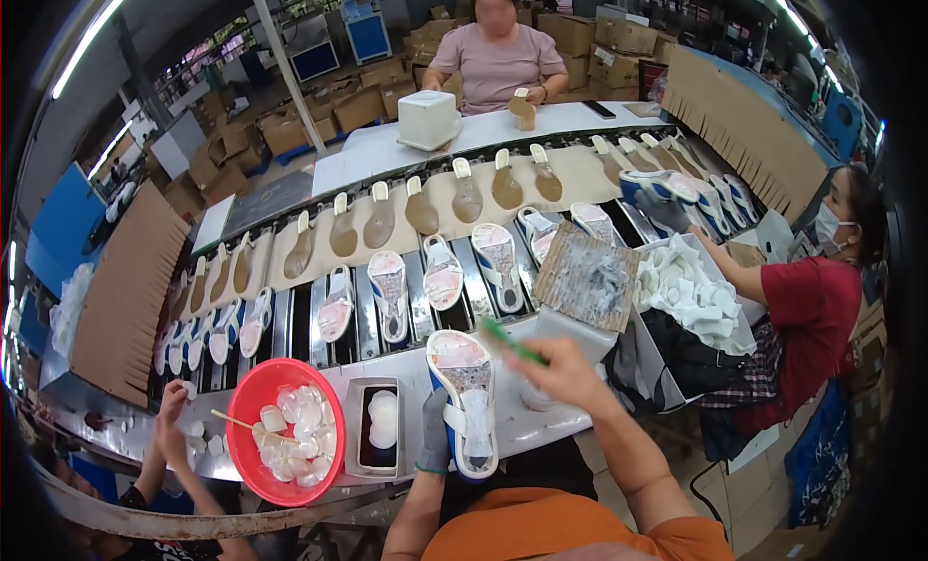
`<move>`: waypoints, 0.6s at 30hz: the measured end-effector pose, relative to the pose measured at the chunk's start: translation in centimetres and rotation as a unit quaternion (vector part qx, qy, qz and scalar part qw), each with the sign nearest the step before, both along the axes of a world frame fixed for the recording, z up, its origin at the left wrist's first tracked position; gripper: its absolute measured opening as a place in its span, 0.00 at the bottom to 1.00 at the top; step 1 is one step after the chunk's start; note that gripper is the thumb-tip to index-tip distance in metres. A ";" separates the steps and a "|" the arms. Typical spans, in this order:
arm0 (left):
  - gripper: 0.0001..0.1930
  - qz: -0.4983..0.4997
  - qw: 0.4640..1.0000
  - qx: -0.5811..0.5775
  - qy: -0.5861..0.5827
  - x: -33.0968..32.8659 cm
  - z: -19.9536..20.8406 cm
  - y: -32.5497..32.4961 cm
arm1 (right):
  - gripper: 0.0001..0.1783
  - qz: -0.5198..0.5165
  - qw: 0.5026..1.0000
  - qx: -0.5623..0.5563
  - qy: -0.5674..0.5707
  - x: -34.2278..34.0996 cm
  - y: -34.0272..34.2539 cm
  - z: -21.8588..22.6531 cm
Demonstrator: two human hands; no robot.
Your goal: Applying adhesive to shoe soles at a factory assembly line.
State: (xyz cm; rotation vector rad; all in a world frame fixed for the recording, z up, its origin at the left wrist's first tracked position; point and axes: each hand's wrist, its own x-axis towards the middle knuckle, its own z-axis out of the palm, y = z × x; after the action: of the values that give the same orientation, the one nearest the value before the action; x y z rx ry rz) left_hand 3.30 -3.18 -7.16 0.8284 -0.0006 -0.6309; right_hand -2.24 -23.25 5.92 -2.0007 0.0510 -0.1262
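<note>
Head view: I see the gray-gloved left hand point(434, 437) gripping a blue-and-white shoe point(462, 366) to the right of the red basin point(248, 392). Farther right of that basin, the bare right hand point(558, 373) is closed around a green-handled brush point(523, 351), its head near the shoe's toe. Just beside the basin stands a small box point(375, 471).

- Brown cardboard boxes point(623, 36), stacked in the background
- Pale slanted pole point(286, 68), left of the white cube-shaped container point(427, 118)
- Dark phone point(599, 109), flat on the far white worktop point(362, 155)
- Lit tube lamp point(95, 41), upper left
- Blue cabinet point(367, 37), near the back
- Across the line, person in pink point(495, 63)
</note>
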 end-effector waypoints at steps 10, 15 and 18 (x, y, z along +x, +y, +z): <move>0.26 0.024 0.986 0.143 -0.082 0.2 0.2 0.1 | 0.14 -0.323 0.796 -0.505 -0.084 15.6 -12.9 10.6; 0.35 0.215 0.909 0.230 -0.273 0.8 2.6 0.3 | 0.11 -0.267 0.833 -0.456 -0.164 9.6 -8.0 8.5; 0.47 0.348 0.823 0.302 -0.333 0.9 1.1 0.6 | 0.10 -0.182 0.929 -0.258 -0.195 4.1 -4.6 4.7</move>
State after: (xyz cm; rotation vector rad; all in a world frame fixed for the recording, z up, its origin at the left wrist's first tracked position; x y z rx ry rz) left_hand 4.15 -2.55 -6.02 1.5328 -0.1349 0.4144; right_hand 1.83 -27.88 10.59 -2.4314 0.1473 -0.8501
